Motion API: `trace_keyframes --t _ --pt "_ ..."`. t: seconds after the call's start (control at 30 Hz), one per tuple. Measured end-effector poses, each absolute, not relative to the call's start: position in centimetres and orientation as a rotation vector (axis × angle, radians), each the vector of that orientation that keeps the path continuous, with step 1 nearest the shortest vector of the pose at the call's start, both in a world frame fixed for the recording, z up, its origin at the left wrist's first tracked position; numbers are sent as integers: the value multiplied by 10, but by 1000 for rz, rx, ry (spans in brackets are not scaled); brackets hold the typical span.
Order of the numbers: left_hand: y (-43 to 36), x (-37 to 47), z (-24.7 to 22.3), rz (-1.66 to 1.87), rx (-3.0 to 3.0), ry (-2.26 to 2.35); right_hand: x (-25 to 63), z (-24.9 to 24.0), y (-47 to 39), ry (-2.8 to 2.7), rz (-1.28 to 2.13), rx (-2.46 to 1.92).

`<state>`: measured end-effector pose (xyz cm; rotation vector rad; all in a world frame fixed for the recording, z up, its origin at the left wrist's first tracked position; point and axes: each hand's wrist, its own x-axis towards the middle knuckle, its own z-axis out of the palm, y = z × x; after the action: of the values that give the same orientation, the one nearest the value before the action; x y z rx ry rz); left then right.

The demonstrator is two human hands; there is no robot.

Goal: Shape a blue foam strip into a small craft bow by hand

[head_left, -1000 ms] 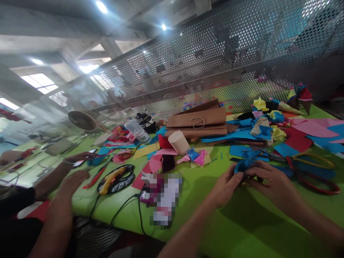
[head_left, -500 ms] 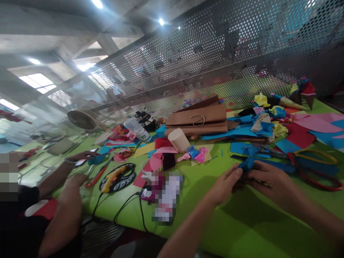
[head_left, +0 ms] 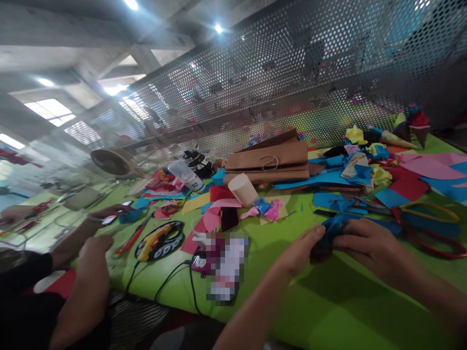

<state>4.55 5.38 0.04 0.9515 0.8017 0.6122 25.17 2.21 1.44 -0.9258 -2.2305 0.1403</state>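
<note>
A crumpled piece of blue paper [head_left: 331,228] is held above the green table between both my hands. My left hand [head_left: 302,249] closes on its left side, thumb on top. Around its right side my right hand [head_left: 365,240] has its fingers wrapped. The underside of the paper is dark and partly hidden by my fingers. Just behind lie flat blue paper pieces [head_left: 323,200] and scissors with red and yellow handles [head_left: 458,255].
On the green table [head_left: 270,272] are a phone [head_left: 229,267], a white cylinder [head_left: 242,190], folded brown paper [head_left: 268,163] and a corded glue gun [head_left: 156,240]. At left, a co-worker's forearms [head_left: 91,277] rest near a red-handled tool [head_left: 133,238]. A perforated metal screen stands behind.
The blue paper shows more between my hands, and my left hand has shifted slightly left and down. Another person's hand has appeared at the far left.
</note>
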Motion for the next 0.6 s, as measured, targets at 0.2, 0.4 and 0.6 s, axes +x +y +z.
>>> trace_keyframes --t 0.2,0.4,0.6 --pt "55 43 -1 602 899 876 255 14 22 -2288 72 -962" --pt "54 40 2 537 815 895 255 11 23 -2306 100 -1010" --pt "53 40 3 603 838 858 255 9 24 -2299 63 -995"
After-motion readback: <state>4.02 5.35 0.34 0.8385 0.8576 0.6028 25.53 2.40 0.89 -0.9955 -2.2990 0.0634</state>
